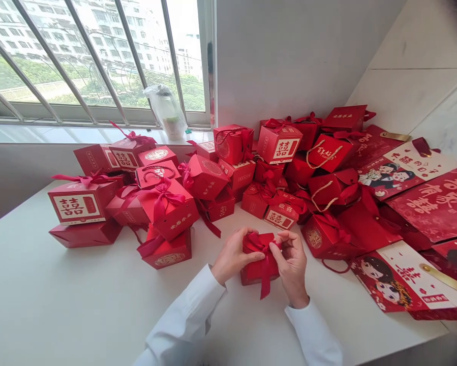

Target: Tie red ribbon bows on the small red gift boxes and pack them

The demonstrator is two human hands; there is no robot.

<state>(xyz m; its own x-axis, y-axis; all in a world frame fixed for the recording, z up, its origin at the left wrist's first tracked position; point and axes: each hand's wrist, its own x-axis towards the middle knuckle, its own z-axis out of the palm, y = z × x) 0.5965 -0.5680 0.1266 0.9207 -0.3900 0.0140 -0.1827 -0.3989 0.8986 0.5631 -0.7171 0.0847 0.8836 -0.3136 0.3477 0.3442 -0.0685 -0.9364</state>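
Observation:
A small red gift box (251, 277) sits on the white table in front of me, with a red ribbon (265, 277) tied in a bow on its top. One tail of the ribbon hangs down the near side. My left hand (234, 254) is at the box's left, thumb and fingers closed on the bow's left loop. From the right, my right hand (292, 262) pinches the ribbon beside the knot, its fingers bent. The fingertips hide part of the bow.
Red boxes with bows (171, 208) are piled at the left, and more boxes (279, 145) stand stacked behind and to the right. Printed red and white gift bags (399, 284) lie along the right edge of the table (79, 305). A plastic-wrapped cup (169, 114) stands on the windowsill.

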